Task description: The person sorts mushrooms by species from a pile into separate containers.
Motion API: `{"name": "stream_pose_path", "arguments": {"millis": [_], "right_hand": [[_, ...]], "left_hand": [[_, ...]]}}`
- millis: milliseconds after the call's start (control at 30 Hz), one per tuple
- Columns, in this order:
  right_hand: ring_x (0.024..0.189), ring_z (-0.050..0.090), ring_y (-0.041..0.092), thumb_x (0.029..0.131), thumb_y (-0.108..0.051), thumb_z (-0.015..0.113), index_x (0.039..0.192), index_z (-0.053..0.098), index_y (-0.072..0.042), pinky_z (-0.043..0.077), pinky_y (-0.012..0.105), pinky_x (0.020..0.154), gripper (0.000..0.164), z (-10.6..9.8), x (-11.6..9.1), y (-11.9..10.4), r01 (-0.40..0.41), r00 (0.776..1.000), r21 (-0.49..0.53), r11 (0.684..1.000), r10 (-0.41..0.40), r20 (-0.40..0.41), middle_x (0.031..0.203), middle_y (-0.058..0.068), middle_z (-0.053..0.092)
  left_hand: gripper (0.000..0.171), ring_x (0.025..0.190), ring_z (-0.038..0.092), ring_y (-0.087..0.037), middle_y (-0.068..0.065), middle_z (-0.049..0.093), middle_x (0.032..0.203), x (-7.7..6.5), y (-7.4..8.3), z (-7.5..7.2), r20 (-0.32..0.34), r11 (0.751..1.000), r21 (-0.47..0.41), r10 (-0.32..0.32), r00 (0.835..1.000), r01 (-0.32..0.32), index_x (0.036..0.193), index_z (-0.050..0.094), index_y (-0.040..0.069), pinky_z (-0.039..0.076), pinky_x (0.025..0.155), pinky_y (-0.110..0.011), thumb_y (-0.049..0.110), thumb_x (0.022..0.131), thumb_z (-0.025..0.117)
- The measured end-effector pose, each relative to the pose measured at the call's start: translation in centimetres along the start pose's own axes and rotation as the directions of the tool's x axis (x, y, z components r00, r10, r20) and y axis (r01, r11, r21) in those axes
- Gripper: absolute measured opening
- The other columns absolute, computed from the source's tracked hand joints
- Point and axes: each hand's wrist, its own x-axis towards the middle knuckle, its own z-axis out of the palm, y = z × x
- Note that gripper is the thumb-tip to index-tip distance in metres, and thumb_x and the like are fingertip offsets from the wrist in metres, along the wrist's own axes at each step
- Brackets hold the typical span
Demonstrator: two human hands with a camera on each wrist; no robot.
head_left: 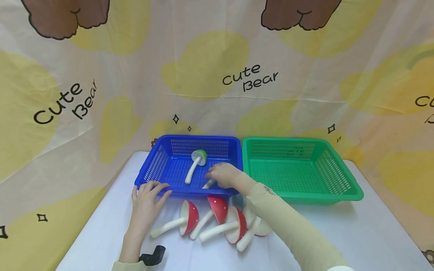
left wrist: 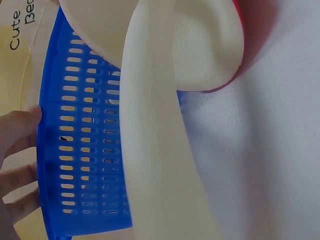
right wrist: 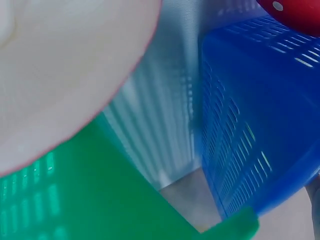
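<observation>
My right hand reaches into the front right of the blue basket and holds a toy mushroom. Its pale stem pokes out below the fingers, and the hand covers most of the cap. A green-capped toy mushroom lies farther back in that basket. On the front left rim rests my left hand, fingers spread; the left wrist view catches its fingertips at the basket edge. Several red-capped toy mushrooms lie in front, some partly under my right sleeve.
A green basket stands close at the blue one's right, with a narrow gap between them in the right wrist view. Both sit on a white-covered table before a printed cloth backdrop. A black bracket is at my left wrist.
</observation>
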Motion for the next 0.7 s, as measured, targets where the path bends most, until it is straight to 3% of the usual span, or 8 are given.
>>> {"name": "stream_pose_path", "arguments": {"millis": [233, 700], "right_hand": [[0.13, 0.052, 0.022, 0.092, -0.007, 0.057, 0.125, 0.064, -0.023, 0.043, 0.043, 0.107, 0.038, -1.1, -1.9, 1.0, -0.079, 0.995, 0.114, 0.99, 0.085, -0.047, 0.131, -0.001, 0.063], [0.114, 0.06, 0.026, 0.09, -0.005, 0.062, 0.117, 0.068, -0.015, 0.05, 0.045, 0.097, 0.029, -0.8, -7.4, 3.2, -0.103, 0.953, 0.255, 0.961, 0.169, -0.251, 0.118, 0.006, 0.067]], "left_hand": [[0.023, 0.113, 0.049, -0.038, -0.015, 0.064, 0.11, 0.0, -0.1, 0.0, -0.009, 1.0, 0.003, 0.008, 1.0, -0.008, 0.106, 0.071, 0.013, 0.013, 0.107, -0.073, 0.024, 0.086, 0.072], [0.025, 0.115, 0.047, -0.038, -0.016, 0.062, 0.113, -0.1, 0.1, 0.0, 0.001, 1.0, -0.025, -0.014, 1.0, 0.014, 0.108, 0.07, 0.013, 0.011, 0.109, -0.072, 0.026, 0.087, 0.07]]}}
